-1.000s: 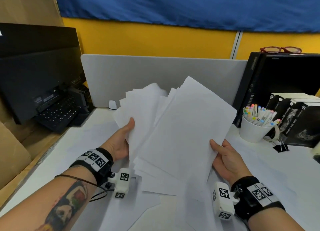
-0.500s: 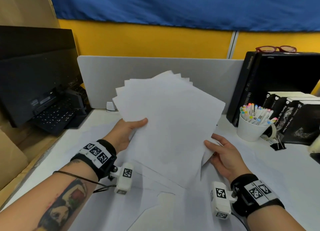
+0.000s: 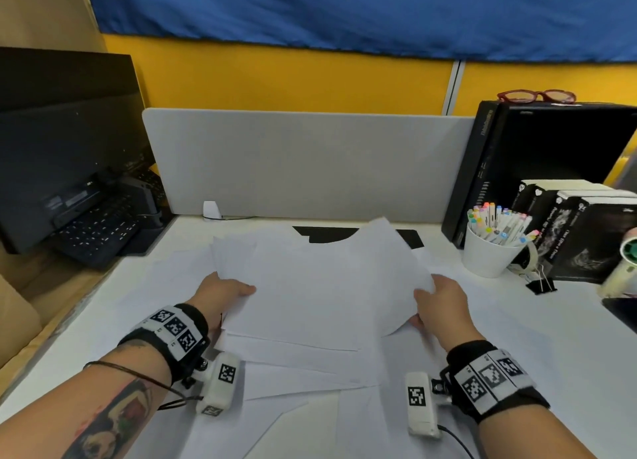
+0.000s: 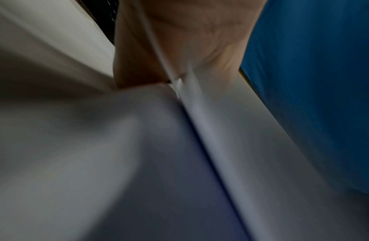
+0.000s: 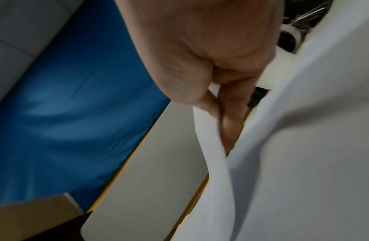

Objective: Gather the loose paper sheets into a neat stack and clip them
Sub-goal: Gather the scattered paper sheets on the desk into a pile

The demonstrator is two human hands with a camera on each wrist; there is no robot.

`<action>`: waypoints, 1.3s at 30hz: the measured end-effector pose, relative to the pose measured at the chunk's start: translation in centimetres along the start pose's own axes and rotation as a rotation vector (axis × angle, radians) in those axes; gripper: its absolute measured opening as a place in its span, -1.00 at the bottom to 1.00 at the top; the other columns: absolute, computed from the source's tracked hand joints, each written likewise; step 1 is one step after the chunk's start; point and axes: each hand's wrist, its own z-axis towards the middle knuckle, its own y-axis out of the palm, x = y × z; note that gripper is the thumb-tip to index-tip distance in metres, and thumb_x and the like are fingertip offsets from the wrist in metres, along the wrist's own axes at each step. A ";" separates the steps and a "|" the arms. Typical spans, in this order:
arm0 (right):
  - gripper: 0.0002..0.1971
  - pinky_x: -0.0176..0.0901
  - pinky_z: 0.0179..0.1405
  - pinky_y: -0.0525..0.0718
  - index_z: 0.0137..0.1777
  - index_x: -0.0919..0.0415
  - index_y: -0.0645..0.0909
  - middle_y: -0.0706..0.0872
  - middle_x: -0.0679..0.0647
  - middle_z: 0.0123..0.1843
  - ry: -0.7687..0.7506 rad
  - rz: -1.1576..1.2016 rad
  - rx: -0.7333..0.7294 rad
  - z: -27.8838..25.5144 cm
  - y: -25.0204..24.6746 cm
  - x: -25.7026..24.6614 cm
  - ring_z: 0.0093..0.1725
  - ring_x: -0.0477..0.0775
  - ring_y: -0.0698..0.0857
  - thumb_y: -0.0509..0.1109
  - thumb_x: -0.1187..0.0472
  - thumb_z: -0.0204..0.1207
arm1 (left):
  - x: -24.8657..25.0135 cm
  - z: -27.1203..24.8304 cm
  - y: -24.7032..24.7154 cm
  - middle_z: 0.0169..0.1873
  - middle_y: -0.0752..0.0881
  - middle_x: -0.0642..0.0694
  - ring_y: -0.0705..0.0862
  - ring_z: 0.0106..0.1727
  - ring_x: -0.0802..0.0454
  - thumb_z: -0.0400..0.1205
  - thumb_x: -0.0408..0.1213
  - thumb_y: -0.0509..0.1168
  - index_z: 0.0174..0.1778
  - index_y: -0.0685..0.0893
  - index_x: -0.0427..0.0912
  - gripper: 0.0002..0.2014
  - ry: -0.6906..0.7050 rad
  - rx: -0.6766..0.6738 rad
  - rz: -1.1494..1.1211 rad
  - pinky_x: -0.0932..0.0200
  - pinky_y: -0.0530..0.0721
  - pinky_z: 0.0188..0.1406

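A fanned bundle of white paper sheets (image 3: 320, 286) lies low over the desk in the head view. My left hand (image 3: 224, 295) grips its left edge, thumb on top. My right hand (image 3: 444, 303) grips the right edge, which bows upward. In the right wrist view my right hand (image 5: 216, 104) pinches the sheets (image 5: 303, 163), a fingertip (image 5: 229, 130) showing between layers. The blurred left wrist view shows my left hand (image 4: 179, 45) against the paper (image 4: 117, 146). More loose sheets (image 3: 293, 372) lie beneath on the desk. A black binder clip (image 3: 541, 284) sits at the right.
A grey divider panel (image 3: 310, 162) stands behind the desk. A white cup of markers (image 3: 489, 248), black boxes (image 3: 586, 238) and a black case (image 3: 551, 155) with red glasses (image 3: 536, 96) fill the right. A monitor (image 3: 62, 148) and keyboard (image 3: 96, 231) sit left.
The bundle, held upright and fanned a second ago, has swung down flat toward the desk. Both hands lowered with it and still hold its side edges.
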 end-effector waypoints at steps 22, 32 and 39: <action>-0.72 0.09 -0.04 0.86 0.23 0.41 0.67 0.82 0.40 0.12 0.164 0.232 -0.672 -3.6 1.9 -2.1 -0.06 0.29 0.83 0.46 0.52 0.53 | 0.0 -0.2 4.4 -0.18 0.68 -0.21 0.61 -0.17 -0.14 0.63 -0.21 0.34 -0.13 0.60 -0.12 -0.91 0.216 -0.118 -0.066 -0.02 0.56 -0.18; -0.70 0.02 -0.29 0.87 0.15 0.31 0.61 0.60 0.28 0.01 0.312 0.017 -0.439 -2.9 1.6 -1.7 -0.30 0.27 0.76 0.41 0.60 0.49 | 1.0 -1.8 5.4 0.40 0.66 -0.14 0.68 0.35 -0.15 0.41 0.25 0.62 0.62 0.41 -0.13 -0.04 -0.044 -0.185 -0.061 -0.14 0.66 0.28; -0.47 -0.10 -0.37 0.71 0.36 0.30 0.52 0.72 0.26 0.00 0.218 -0.074 -0.347 -2.3 0.9 -1.7 -0.26 0.10 0.68 0.63 0.32 0.42 | 0.2 -1.3 5.6 0.30 0.76 -0.18 0.75 0.32 -0.29 0.52 -0.51 0.59 0.49 0.49 -0.12 -0.34 0.244 -0.136 0.018 -0.33 0.74 0.31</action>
